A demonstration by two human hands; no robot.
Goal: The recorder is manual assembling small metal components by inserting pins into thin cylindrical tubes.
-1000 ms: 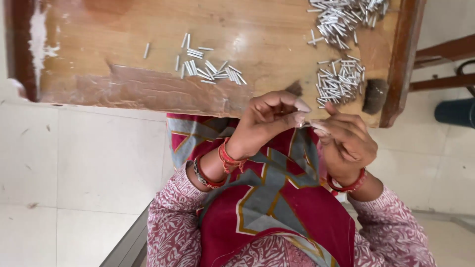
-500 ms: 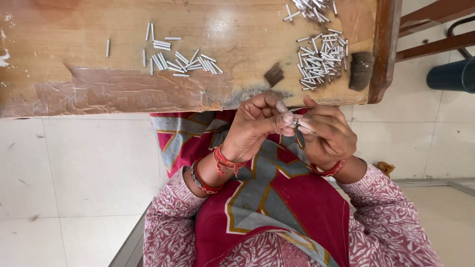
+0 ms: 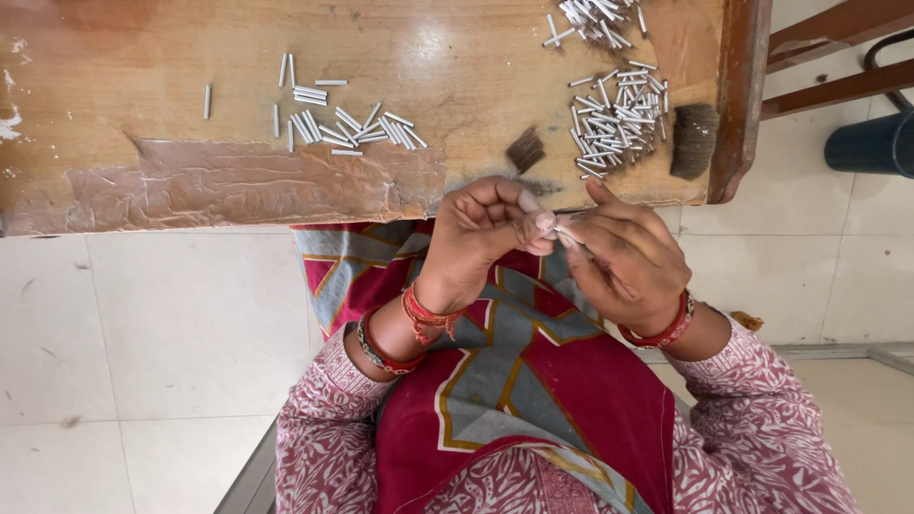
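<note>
My left hand (image 3: 490, 233) and my right hand (image 3: 624, 262) meet just below the near edge of the wooden table (image 3: 143, 105). Together their fingertips pinch a small thin pale tube (image 3: 564, 229), which is mostly hidden by the fingers. Both wrists wear red bangles. On the table above my right hand lies a heap of small silver tubes (image 3: 614, 119). A looser row of the same tubes (image 3: 347, 128) lies further left. A small dark tuft of bristles (image 3: 526, 149) rests close to my left hand's knuckles.
A larger dark bristle bundle (image 3: 693, 141) sits at the table's right edge beside a raised wooden rim (image 3: 738, 95). More tubes (image 3: 600, 14) pile at the top. A dark blue bin (image 3: 876, 143) and chair legs stand on the tiled floor to the right.
The view has shifted, so the table and hands sit lower and further left in frame. My hands have drawn closer together around the small tube.
</note>
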